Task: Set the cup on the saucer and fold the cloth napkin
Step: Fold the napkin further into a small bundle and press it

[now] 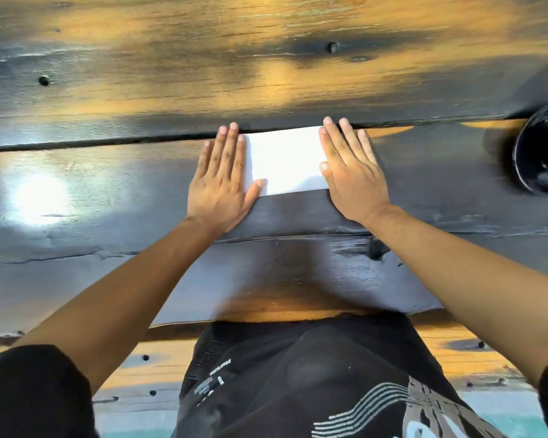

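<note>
Your napkin (287, 161) lies flat on the table (108, 191), straight ahead of you, its far edge along the seam between two planks. Your left hand (220, 181) lies flat on the napkin's left end, fingers pointing away from you, thumb resting on the near left corner. Your right hand (351, 172) lies flat on the right end, thumb on the cloth. Between your two palms the napkin's middle lies bare. Well to the right of your right hand, at the frame's edge, the cup (544, 153) rests on the table, partly cut off.
</note>
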Motion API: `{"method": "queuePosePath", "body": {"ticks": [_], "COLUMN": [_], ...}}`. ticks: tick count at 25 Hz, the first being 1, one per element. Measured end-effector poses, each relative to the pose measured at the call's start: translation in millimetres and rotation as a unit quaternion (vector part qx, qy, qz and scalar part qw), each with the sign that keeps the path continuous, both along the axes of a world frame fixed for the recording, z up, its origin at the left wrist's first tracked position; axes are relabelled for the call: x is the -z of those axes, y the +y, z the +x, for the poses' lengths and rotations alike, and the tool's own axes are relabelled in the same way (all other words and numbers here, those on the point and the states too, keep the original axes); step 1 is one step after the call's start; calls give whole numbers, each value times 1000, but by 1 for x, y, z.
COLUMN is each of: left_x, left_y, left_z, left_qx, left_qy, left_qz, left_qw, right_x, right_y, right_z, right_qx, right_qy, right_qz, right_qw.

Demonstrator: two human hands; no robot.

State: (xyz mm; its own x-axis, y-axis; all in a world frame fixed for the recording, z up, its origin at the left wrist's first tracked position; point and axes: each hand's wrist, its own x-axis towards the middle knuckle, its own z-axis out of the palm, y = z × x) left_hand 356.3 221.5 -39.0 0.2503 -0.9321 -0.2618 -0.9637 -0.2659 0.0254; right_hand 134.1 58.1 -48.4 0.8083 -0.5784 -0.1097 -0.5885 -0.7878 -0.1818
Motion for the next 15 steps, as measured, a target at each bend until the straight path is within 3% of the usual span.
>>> {"method": "queuePosePath", "body": {"ticks": [4,7,11,15], "left_x": [3,5,9,9], "left_y": [0,-2,2,2], "left_z": [5,3,4,4], "left_qx": [-5,-3,3,1], "left_qy": [19,18,27,37], "left_qz": [2,7,-18,-27], "left_qw": [1000,1000,999,999], "right_x": [-3,-13,-12,2], "right_y": [4,20,65,88], "right_z": [4,24,91,116], "right_qx": [20,77,37,31], "right_qy": [9,-39,-123,-120], "right_qz": [0,-25,-24,-31], "right_qw": [1000,996,991,992]}}
